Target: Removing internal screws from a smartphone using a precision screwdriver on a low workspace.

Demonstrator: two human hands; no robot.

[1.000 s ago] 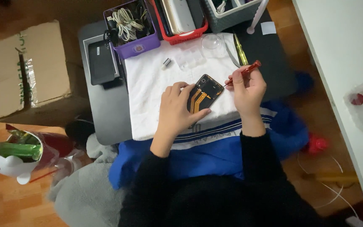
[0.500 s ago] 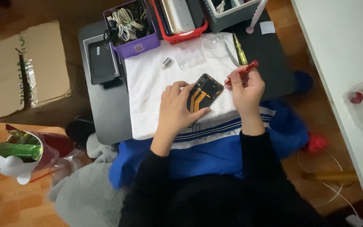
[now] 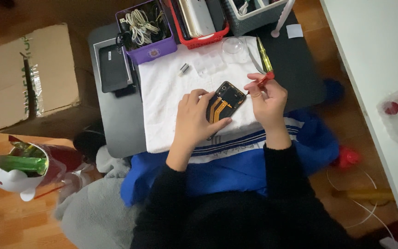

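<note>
An opened black phone with orange flex cables showing lies on a white towel spread over a dark low table. My left hand rests on the phone's near-left side and holds it down. A small red-handled screwdriver is gripped in my right hand, its tip pointing toward the phone's upper right corner. A yellow-handled screwdriver lies on the towel just beyond my right hand.
At the table's far edge stand a purple bin of cables, a red bin with phones and a grey bin. A dark tablet lies left of the towel. A cardboard box sits on the floor at left; a white desk at right.
Almost nothing differs; both hands stay on the phone and the red screwdriver, with only slight shifts of my right hand.
</note>
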